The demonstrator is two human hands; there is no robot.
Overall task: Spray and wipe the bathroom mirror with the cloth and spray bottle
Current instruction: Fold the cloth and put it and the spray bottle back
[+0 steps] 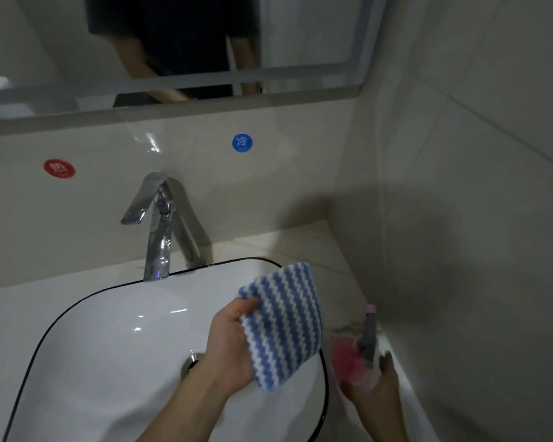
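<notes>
Left hand (229, 349) grips striped cloth (284, 323); right hand (375, 392) holds spray bottle (351, 358).

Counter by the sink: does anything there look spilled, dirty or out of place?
Yes, mildly. A brownish stain marks the counter just behind the pink spray bottle, near the right wall. Nothing looks spilled or broken; the basin looks clean.

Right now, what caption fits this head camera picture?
Left hand holds a striped cloth over the sink; right hand grips a blurry spray bottle below the mirror.
</notes>
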